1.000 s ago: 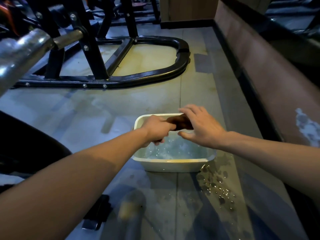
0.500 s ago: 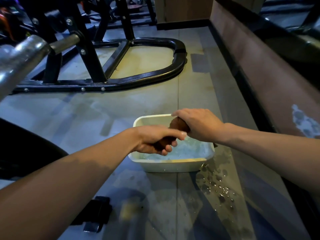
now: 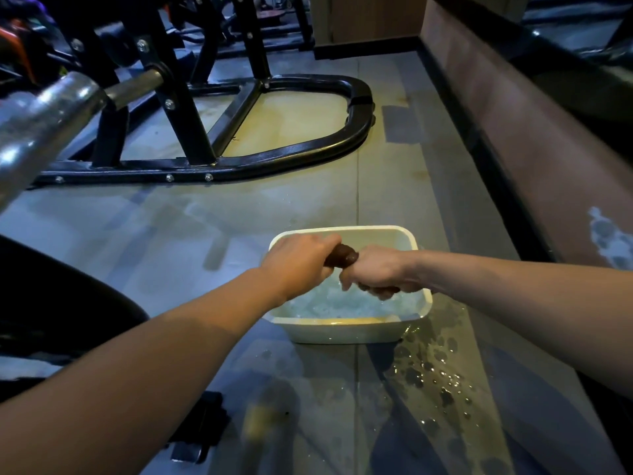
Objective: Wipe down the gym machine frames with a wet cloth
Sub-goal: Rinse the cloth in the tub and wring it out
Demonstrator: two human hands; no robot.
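You are looking at a dim, bluish scene. A warm yellow patch lights the floor [image 3: 294,121] in the upper middle. Glare streaks the steel bar [image 3: 44,121] at upper left, which is soft and out of focus. Straight lines bow toward the edges. The lower middle is smeared with blur, and wet drops [image 3: 442,378] at lower right glint.

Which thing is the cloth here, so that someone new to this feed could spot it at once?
Find the white rectangular basin of foamy water on the floor, nearer than the black machine frame. Above it, the left hand and right hand grip a twisted dark brown cloth, the only dark thing between them.
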